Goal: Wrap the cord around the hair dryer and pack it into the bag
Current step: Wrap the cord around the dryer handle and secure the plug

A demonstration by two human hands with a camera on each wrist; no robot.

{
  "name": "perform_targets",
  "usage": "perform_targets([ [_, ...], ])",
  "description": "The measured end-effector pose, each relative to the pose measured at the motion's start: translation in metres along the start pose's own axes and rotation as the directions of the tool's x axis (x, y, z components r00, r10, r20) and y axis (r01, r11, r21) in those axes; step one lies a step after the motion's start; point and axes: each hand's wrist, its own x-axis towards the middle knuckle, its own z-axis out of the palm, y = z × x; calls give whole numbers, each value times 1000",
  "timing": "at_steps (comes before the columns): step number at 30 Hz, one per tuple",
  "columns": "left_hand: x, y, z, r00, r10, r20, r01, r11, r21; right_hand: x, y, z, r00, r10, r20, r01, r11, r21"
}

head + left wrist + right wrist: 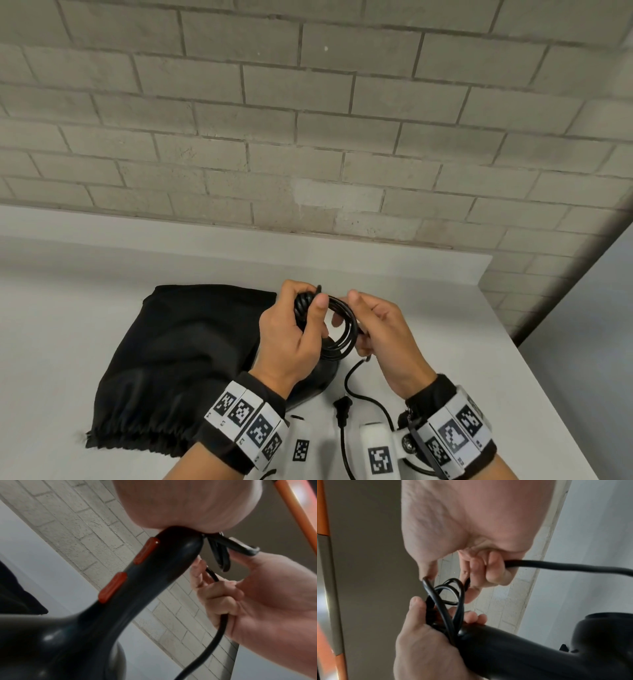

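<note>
My left hand (301, 318) grips the end of the black hair dryer's (320, 377) handle, its thumb pressing several coiled cord loops (342, 329) against it. The dryer stands nozzle-down on the table, partly hidden by that hand. My right hand (363, 325) holds the black cord (352, 380) just beside the loops, fingers curled round it. The plug (342, 409) lies loose on the table near my wrists. The black drawstring bag (178, 359) lies flat to the left. Two red switches (113, 586) show on the handle (154, 574). The cord (565, 566) runs out of my right fingers (494, 569).
The white table (479, 342) ends at a right edge near my right wrist. A grey brick wall (308, 120) rises behind a low white ledge (239, 246). An orange bar (322, 507) shows at the edge of the right wrist view.
</note>
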Motion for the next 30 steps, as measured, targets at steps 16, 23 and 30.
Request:
perform_targets([
  [16,9,6,3,1000,-22,-22,25,991,134,1,13,-5,987,-40,153,37,999,22],
  [23,8,4,1,995,-91,-51,98,984,147,-5,23,7,979,-203,5,202,971,-127],
  [30,6,7,3,993,-91,-80,105,974,198,-18,35,29,630,-774,-55,342,340,-876],
])
